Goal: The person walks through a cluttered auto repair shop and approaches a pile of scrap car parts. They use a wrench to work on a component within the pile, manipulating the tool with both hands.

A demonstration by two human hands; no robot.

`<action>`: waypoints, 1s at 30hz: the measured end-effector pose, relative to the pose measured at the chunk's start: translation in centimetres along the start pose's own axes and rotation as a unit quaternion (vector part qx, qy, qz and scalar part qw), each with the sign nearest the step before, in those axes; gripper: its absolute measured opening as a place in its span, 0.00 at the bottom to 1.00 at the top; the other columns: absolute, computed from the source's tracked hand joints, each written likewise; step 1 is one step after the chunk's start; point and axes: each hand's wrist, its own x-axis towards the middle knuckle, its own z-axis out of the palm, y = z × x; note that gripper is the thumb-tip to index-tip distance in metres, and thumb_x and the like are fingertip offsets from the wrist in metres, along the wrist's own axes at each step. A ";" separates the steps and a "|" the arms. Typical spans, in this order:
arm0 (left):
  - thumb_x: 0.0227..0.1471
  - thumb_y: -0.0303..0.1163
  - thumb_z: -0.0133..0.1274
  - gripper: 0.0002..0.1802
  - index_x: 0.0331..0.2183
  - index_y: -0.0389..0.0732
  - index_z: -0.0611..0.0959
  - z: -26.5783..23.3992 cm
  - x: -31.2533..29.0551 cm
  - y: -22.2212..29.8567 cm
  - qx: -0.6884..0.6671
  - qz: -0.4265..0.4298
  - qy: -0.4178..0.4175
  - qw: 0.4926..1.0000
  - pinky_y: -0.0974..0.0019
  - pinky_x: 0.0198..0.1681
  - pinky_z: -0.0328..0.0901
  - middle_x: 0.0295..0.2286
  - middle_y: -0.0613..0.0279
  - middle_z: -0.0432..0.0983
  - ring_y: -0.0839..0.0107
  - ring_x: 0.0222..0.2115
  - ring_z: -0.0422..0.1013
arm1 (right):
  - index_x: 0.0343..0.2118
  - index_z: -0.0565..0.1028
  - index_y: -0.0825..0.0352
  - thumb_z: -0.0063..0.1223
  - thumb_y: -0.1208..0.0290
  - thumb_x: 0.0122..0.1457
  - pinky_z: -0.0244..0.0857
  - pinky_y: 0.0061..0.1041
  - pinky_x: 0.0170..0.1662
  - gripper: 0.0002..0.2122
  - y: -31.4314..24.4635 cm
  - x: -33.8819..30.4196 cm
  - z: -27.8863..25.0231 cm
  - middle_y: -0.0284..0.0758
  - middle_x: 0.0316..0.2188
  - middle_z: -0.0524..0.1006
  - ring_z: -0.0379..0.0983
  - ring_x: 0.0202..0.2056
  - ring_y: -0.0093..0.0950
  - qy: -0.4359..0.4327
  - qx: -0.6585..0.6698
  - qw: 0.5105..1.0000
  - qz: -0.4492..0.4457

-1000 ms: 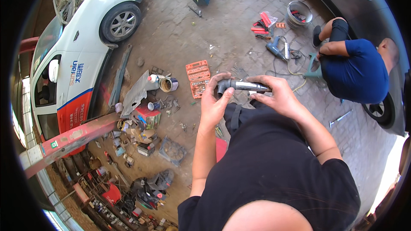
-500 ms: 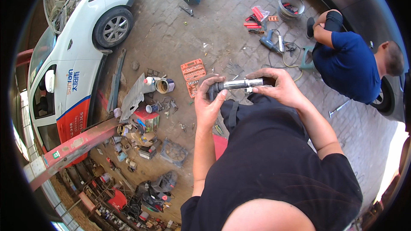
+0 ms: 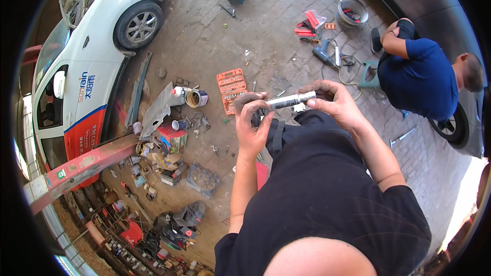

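Note:
Between both hands I hold a shiny metal cylinder (image 3: 286, 102) level in front of my waist; its exact kind is unclear. My left hand (image 3: 252, 121) closes round the left end, its fingers covering a dark part there. On the other end, the fingertips and thumb of my right hand (image 3: 330, 98) are closed. Dark grime marks the fingers of both hands. Beyond the left hand, an orange socket set case (image 3: 231, 84) lies unfolded on the ground with its sockets showing.
A white car (image 3: 76, 66) stands at left behind a red beam (image 3: 92, 166). A person in a blue shirt (image 3: 419, 79) sits at right beside a dark car (image 3: 440, 15). A bucket (image 3: 353, 13), a heat gun (image 3: 325, 53) and paint cans (image 3: 196, 98) stand or lie about.
The cylinder has turned slightly in my hands, and the left fingers have shifted over its left end. The whole view has swung a little.

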 end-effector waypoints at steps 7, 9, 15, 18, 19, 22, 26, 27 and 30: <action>0.34 0.19 0.59 0.25 0.39 0.36 0.71 0.6 -0.4 0.1 -0.021 -0.106 0.036 0.994 0.67 0.43 0.62 0.37 0.59 0.67 0.67 0.38 0.67 | 0.37 0.72 0.71 0.58 0.72 0.48 0.60 0.23 0.48 0.14 -0.7 0.2 -0.5 0.38 0.40 0.74 0.69 0.42 0.24 -0.015 -0.037 0.999 -0.037; 0.31 0.21 0.60 0.24 0.36 0.39 0.72 0.7 -0.5 -0.3 0.041 -0.087 0.041 0.994 0.65 0.42 0.60 0.33 0.61 0.71 0.66 0.37 0.67 | 0.39 0.72 0.71 0.55 0.73 0.49 0.61 0.21 0.46 0.13 -0.6 0.3 -0.5 0.35 0.39 0.74 0.69 0.40 0.21 -0.016 -0.062 0.997 -0.047; 0.30 0.20 0.60 0.22 0.34 0.40 0.73 0.9 -0.3 0.0 0.114 0.001 0.050 0.992 0.63 0.42 0.61 0.34 0.60 0.71 0.63 0.38 0.67 | 0.41 0.70 0.72 0.53 0.73 0.51 0.65 0.21 0.44 0.14 -0.9 0.6 -0.2 0.37 0.36 0.74 0.71 0.38 0.22 -0.015 -0.060 0.998 -0.006; 0.30 0.19 0.60 0.22 0.34 0.40 0.74 0.8 -0.1 0.3 0.137 0.014 0.047 0.989 0.63 0.41 0.62 0.34 0.58 0.71 0.62 0.38 0.67 | 0.42 0.70 0.73 0.52 0.74 0.52 0.67 0.21 0.42 0.14 -0.7 0.7 -0.2 0.37 0.34 0.74 0.72 0.37 0.23 -0.020 -0.031 0.999 0.013; 0.30 0.19 0.60 0.22 0.34 0.40 0.74 0.8 0.0 0.3 0.129 0.022 0.045 0.990 0.63 0.41 0.62 0.34 0.58 0.71 0.62 0.38 0.67 | 0.42 0.69 0.73 0.52 0.75 0.52 0.67 0.20 0.41 0.14 -0.6 0.8 -0.3 0.38 0.34 0.74 0.72 0.36 0.23 -0.021 -0.029 0.999 0.012; 0.30 0.17 0.60 0.22 0.33 0.39 0.74 0.8 0.3 0.3 0.106 0.042 0.040 0.993 0.63 0.40 0.63 0.34 0.57 0.70 0.62 0.38 0.68 | 0.42 0.69 0.73 0.52 0.75 0.52 0.66 0.21 0.43 0.14 -0.7 0.8 -0.6 0.37 0.34 0.74 0.72 0.36 0.23 -0.029 -0.037 0.999 0.014; 0.30 0.16 0.60 0.22 0.33 0.39 0.74 0.9 0.5 0.3 0.093 0.053 0.033 0.994 0.63 0.40 0.64 0.35 0.57 0.70 0.62 0.38 0.68 | 0.42 0.69 0.74 0.50 0.76 0.52 0.66 0.21 0.44 0.14 -0.9 0.7 -0.9 0.38 0.35 0.74 0.72 0.37 0.24 -0.035 -0.038 0.999 0.010; 0.29 0.16 0.60 0.22 0.33 0.39 0.74 0.9 0.5 0.2 0.096 0.054 0.029 0.994 0.63 0.40 0.64 0.35 0.56 0.70 0.62 0.38 0.68 | 0.42 0.68 0.74 0.49 0.77 0.52 0.65 0.22 0.44 0.14 -0.8 0.7 -0.9 0.38 0.36 0.74 0.72 0.38 0.24 -0.037 -0.036 0.999 0.008; 0.29 0.16 0.60 0.22 0.33 0.39 0.74 1.0 0.4 0.0 0.081 0.045 0.031 0.995 0.63 0.40 0.64 0.35 0.56 0.70 0.62 0.38 0.68 | 0.43 0.68 0.74 0.49 0.76 0.53 0.66 0.22 0.44 0.14 -0.8 0.7 -1.0 0.39 0.36 0.74 0.73 0.38 0.24 -0.036 -0.043 0.998 -0.002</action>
